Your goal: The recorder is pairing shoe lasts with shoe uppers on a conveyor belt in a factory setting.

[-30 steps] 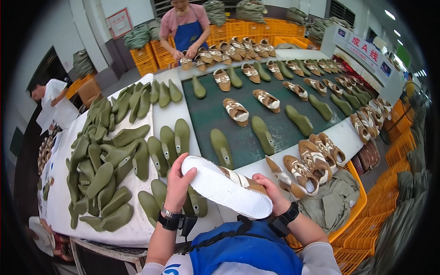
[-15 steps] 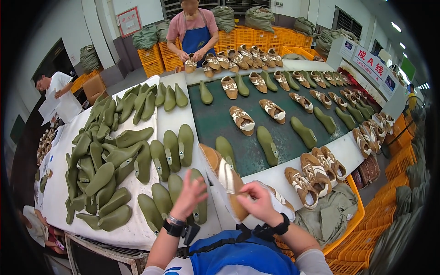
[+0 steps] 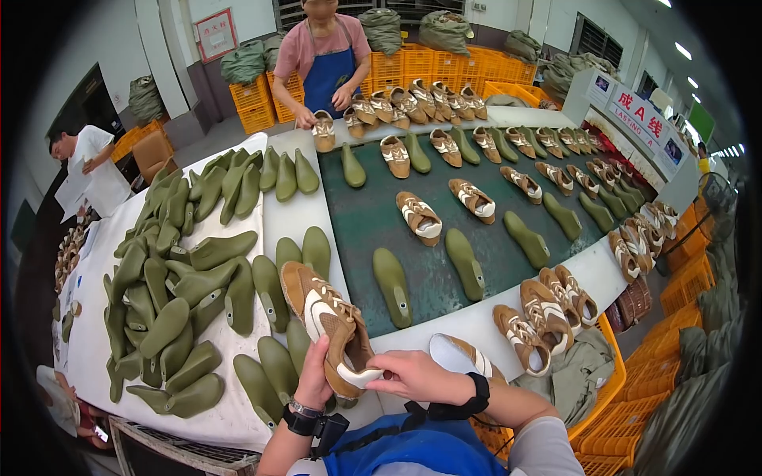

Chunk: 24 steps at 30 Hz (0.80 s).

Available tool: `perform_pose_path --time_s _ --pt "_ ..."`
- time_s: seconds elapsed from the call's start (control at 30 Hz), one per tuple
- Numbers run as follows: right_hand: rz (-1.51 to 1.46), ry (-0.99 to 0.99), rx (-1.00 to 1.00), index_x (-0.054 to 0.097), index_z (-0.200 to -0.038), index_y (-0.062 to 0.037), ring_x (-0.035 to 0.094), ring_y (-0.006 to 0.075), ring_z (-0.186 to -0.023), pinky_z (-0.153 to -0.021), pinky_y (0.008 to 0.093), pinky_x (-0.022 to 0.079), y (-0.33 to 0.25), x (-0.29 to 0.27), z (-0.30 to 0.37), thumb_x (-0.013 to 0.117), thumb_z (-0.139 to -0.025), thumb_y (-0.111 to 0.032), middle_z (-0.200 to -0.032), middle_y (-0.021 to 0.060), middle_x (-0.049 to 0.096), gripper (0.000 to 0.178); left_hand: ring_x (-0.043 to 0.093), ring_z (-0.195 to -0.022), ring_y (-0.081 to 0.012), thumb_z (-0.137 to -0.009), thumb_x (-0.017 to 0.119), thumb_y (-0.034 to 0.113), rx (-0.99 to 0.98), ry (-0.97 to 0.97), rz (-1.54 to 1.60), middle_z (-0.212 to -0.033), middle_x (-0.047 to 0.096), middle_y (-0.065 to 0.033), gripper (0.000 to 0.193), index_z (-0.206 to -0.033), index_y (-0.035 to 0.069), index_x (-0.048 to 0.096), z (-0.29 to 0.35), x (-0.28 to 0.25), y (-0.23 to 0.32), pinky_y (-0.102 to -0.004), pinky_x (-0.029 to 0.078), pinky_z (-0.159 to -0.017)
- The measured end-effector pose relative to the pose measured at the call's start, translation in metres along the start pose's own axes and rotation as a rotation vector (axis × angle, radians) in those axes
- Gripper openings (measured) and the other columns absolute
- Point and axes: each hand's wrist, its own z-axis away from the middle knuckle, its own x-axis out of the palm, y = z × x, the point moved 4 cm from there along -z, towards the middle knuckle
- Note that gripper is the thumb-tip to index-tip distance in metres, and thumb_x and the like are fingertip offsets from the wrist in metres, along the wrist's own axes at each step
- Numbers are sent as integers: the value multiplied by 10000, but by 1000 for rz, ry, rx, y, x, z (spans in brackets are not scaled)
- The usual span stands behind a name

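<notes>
A brown sneaker with white stripes (image 3: 321, 308) is tilted in front of me, its toe toward the far left and its opening facing me. My left hand (image 3: 314, 379) grips it from below, near the heel. At the heel's white rim my right hand (image 3: 421, 376) is pinching the edge with thumb and fingers. Just left of the sneaker stand green shoe lasts (image 3: 276, 366), some partly hidden behind it and my left hand. Another brown shoe (image 3: 468, 355) lies on its side on the white ledge beyond my right hand, with a pale underside showing.
A heap of green lasts (image 3: 171, 317) covers the white-topped table on the left. Lasts and sneakers stand in rows on the green conveyor belt (image 3: 361, 230). Finished-looking sneakers (image 3: 546, 313) line the right ledge above an orange crate (image 3: 613, 377). Across the belt a person (image 3: 321, 59) handles a shoe.
The sneaker has turned so its laces and opening show instead of its side and sole. My left hand, open and apart before, now grips it. My right hand has shifted to its heel rim.
</notes>
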Motion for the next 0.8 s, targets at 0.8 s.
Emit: perform_pose_path --time_s 0.8 --pt "370 -58 412 368 -1334 -159 551 361 -1021 -864 421 450 278 7 -216 562 -802 -131 -1054 214 588 567 421 -1146 -393 -731 695 195 372 122 -1707 -1101 558 -173 439 -1103 9 556 54 -62 -23 -470 319 -977"
